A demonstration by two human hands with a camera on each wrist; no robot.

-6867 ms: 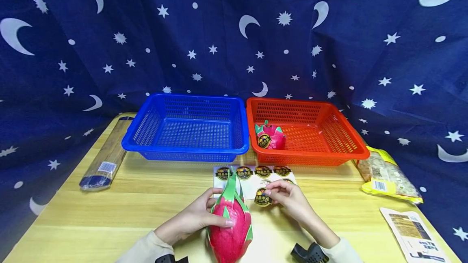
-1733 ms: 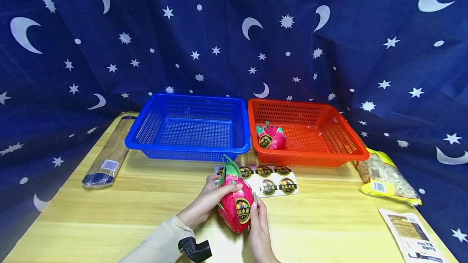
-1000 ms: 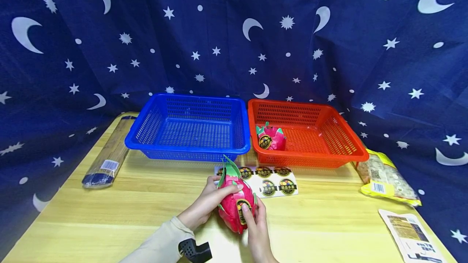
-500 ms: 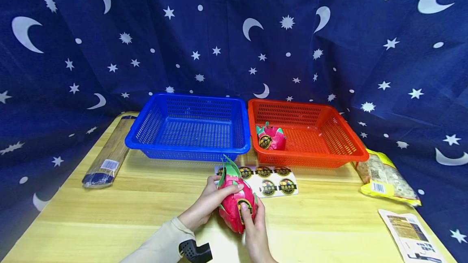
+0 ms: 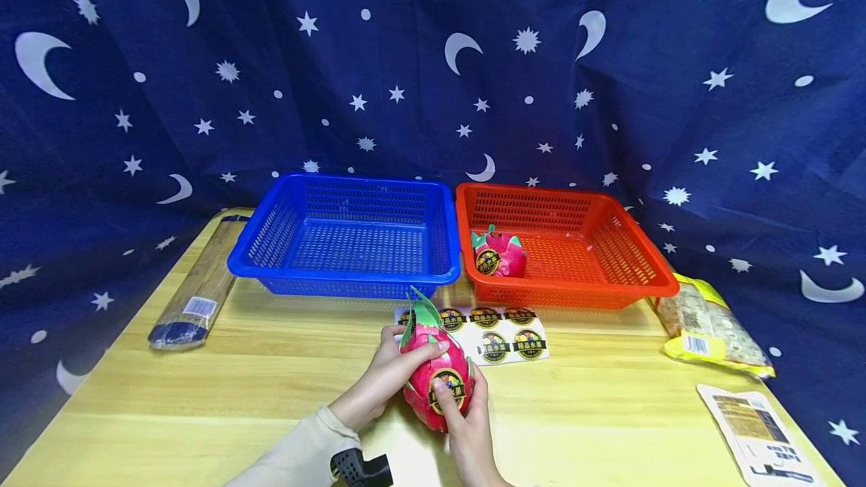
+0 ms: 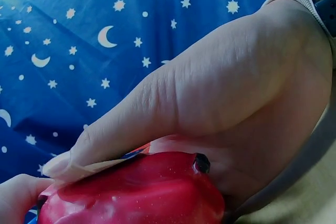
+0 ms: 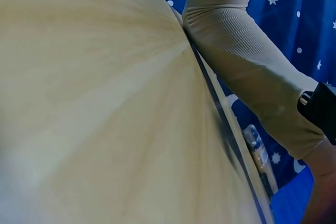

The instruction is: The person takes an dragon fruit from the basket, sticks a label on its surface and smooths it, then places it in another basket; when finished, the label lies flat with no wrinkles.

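Observation:
A pink dragon fruit (image 5: 421, 370) with green leaf tips is held just above the near middle of the table in the head view. My left hand (image 5: 382, 378) grips its left side, thumb across the front. A round black and gold sticker (image 5: 452, 382) lies on the fruit's front. My right hand (image 5: 468, 427) holds the lower right side, its thumb pressing the sticker's lower left edge. Fingers behind the fruit are hidden. The left wrist view shows the dragon fruit (image 6: 136, 192) close up with a thumb along its top. In the right wrist view neither hand's fingers show.
Behind the fruit lies a sheet of round stickers (image 5: 470, 338). A blue basket (image 5: 348, 276) and a red basket (image 5: 575, 293) stand at the back; another stickered dragon fruit (image 5: 509, 255) sits in the red one. Packages (image 5: 203, 284) (image 5: 717, 325) and a white pouch (image 5: 758, 434) flank them.
Earlier my right hand pinched a sticker over the sheet; now the sticker is on the dragon fruit. In the last second my right thumb has moved across it to its lower left edge.

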